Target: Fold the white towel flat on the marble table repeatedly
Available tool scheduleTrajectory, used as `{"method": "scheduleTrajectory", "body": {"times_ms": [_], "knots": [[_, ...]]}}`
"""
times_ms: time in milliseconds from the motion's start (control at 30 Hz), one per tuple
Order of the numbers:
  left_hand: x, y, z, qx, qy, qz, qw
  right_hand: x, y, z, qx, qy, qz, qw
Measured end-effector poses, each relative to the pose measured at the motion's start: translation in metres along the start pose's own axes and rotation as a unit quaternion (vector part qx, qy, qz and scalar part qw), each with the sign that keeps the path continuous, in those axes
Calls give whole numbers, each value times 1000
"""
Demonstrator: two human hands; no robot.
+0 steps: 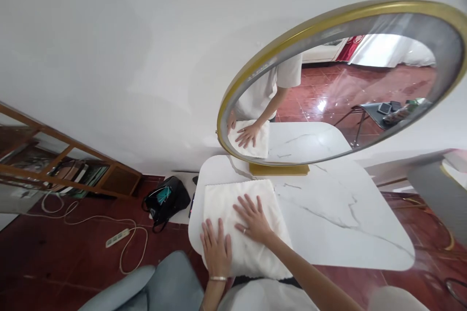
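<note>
A white cloth (251, 260) lies spread flat over the left end of a white marble-patterned tabletop (328, 204), its near edge reaching past the table's front. My left hand (216, 250) rests on the cloth's left edge with the fingers stretched out, a bracelet at the wrist. Palm down near the cloth's middle, my right hand (253, 218) has its fingers spread and wears a ring. Neither hand grips the cloth.
A gold-framed oval mirror (328, 165) stands at the table's back on a gold base (279, 170). Left are a black bag (170, 199), a power strip (117, 238) with a cable, and a wooden cabinet (116, 180). A grey chair (175, 277) is near left.
</note>
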State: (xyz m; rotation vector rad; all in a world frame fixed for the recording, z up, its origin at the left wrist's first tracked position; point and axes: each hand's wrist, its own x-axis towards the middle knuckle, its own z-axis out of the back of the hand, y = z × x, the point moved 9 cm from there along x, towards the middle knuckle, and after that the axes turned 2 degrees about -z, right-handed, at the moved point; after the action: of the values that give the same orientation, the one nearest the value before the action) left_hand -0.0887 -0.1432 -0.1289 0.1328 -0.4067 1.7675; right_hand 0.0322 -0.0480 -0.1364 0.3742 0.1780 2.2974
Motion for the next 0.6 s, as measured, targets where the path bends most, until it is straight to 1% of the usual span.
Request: {"method": "scheduleTrajectory", "body": {"times_ms": [200,333,400,500,600], "knots": [[29,-61,-27,-46,37,-76,995,-35,-67,23,-56,-41,-92,993],[46,-105,-50,-73,78,-122,987,-57,-114,34,-67,-50,-164,983],[51,-123,-58,-84,87,-136,983,-66,-131,39,-72,-52,-191,978],[55,-135,-63,-93,83,-144,982,-72,-142,43,-82,-56,-216,971],[56,-129,-63,-93,77,-147,982,-67,-136,41,-89,-62,-218,970]]}}
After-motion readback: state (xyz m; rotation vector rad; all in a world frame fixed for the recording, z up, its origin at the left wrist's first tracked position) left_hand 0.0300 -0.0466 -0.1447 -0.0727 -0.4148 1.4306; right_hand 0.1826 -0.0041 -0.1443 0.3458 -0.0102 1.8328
